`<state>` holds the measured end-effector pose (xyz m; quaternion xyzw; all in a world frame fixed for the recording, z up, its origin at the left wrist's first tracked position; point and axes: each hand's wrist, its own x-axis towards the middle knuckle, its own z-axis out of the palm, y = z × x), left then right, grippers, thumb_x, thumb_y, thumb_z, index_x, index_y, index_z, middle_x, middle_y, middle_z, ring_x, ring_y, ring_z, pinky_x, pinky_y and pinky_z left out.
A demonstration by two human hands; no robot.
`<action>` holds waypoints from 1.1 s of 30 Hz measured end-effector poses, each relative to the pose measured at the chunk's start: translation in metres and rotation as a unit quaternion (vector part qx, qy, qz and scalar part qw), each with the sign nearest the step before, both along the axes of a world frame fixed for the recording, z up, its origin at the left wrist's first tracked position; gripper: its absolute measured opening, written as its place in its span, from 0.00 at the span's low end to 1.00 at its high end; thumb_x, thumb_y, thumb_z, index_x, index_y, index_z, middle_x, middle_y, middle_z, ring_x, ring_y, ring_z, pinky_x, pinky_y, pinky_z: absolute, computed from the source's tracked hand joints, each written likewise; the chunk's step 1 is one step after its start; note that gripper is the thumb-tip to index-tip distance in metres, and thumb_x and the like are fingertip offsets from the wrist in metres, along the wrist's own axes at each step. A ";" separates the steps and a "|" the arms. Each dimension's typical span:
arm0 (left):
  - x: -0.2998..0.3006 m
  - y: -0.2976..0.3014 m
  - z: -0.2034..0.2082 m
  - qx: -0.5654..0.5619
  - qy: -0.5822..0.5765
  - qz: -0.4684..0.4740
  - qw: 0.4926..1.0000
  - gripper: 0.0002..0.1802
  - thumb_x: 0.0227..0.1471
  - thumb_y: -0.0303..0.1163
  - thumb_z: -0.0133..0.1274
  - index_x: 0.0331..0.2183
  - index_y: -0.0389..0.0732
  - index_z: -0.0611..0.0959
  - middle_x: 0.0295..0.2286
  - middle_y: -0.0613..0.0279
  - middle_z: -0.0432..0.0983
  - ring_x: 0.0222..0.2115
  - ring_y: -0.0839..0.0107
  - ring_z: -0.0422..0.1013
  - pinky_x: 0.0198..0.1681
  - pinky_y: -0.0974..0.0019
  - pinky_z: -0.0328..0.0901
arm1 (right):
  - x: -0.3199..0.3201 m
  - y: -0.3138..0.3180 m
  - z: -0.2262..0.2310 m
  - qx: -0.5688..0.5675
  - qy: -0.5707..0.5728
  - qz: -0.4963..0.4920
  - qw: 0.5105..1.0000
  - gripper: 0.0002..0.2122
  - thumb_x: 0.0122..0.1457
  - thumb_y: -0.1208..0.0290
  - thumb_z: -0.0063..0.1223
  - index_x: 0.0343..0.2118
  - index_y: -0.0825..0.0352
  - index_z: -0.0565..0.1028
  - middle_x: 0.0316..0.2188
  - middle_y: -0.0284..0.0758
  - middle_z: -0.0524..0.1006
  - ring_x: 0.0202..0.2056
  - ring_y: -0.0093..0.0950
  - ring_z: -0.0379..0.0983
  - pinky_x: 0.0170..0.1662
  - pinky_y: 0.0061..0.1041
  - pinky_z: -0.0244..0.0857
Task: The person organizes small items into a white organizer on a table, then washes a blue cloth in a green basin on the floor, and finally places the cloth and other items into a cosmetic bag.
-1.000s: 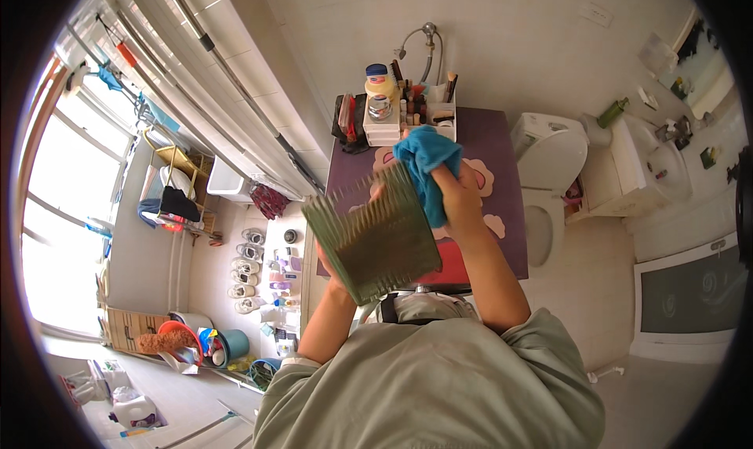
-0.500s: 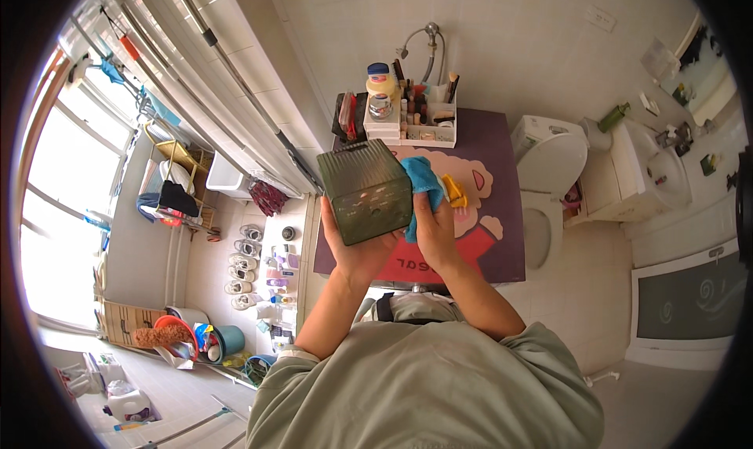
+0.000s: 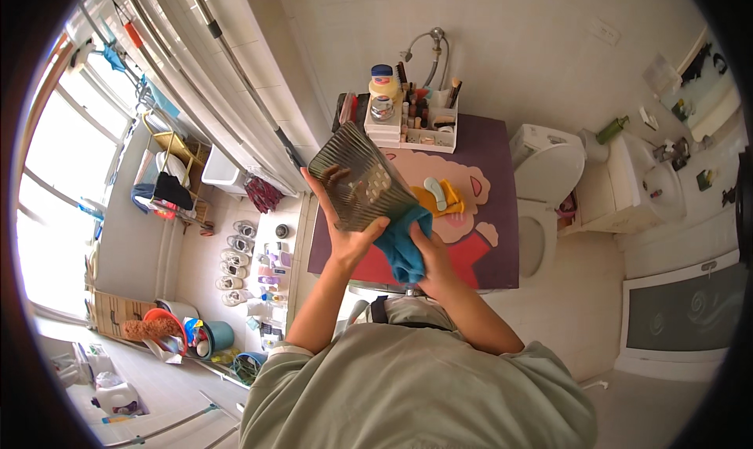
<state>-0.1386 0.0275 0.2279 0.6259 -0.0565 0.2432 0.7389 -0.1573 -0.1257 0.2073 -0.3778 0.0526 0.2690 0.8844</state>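
Note:
A dark green see-through ribbed box (image 3: 357, 178) is held tilted above the table in front of me. My left hand (image 3: 349, 245) is closed round its left and near side, the thumb on the near edge; some fingers show through the wall. A blue cloth (image 3: 404, 253) is gripped in my right hand (image 3: 435, 265) and pressed to the box's lower right edge. Whether part of the cloth reaches inside the box is hidden. Beyond the right hand, a yellow item (image 3: 451, 198) and a pale, rounded-ended item (image 3: 434, 190) lie on the purple cover (image 3: 490, 139) with its cartoon bear.
At the table's far side stands a white organizer (image 3: 431, 141) full of cosmetics and brushes, beside a blue-lidded jar (image 3: 382, 87). The toilet (image 3: 541, 163) and washbasin (image 3: 667, 182) are to the right. Shoes (image 3: 235, 259), bottles and buckets (image 3: 220, 335) line the floor at left.
The box has turned and tipped, bringing its ribbed side toward me. My right hand and the cloth have moved lower and nearer. The pale item beside the yellow one has come into view.

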 end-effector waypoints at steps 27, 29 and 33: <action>0.019 0.009 0.011 0.461 -0.218 0.012 0.860 0.69 0.17 0.35 0.75 0.58 0.40 0.50 0.53 0.45 0.55 0.55 0.47 0.56 0.54 0.51 0.60 | 0.037 -0.036 0.089 -0.401 -0.362 -0.031 0.841 0.14 0.56 0.68 0.55 0.40 0.73 0.71 0.30 0.38 0.75 0.29 0.24 0.71 0.33 0.24 0.65; 0.019 0.005 0.009 0.443 -0.212 0.008 0.871 0.68 0.16 0.32 0.73 0.58 0.39 0.51 0.51 0.45 0.59 0.53 0.44 0.57 0.54 0.49 0.58 | 0.045 -0.028 0.065 -0.367 -0.388 -0.072 0.843 0.12 0.56 0.69 0.54 0.38 0.73 0.72 0.28 0.41 0.75 0.29 0.27 0.72 0.33 0.26 0.65; 0.009 0.002 0.011 0.467 -0.152 -0.021 0.871 0.66 0.18 0.34 0.73 0.58 0.39 0.52 0.52 0.48 0.60 0.53 0.45 0.57 0.53 0.48 0.59 | 0.049 -0.009 0.054 -0.454 -0.343 -0.023 0.822 0.11 0.53 0.73 0.52 0.36 0.74 0.72 0.30 0.47 0.76 0.32 0.37 0.74 0.36 0.30 0.66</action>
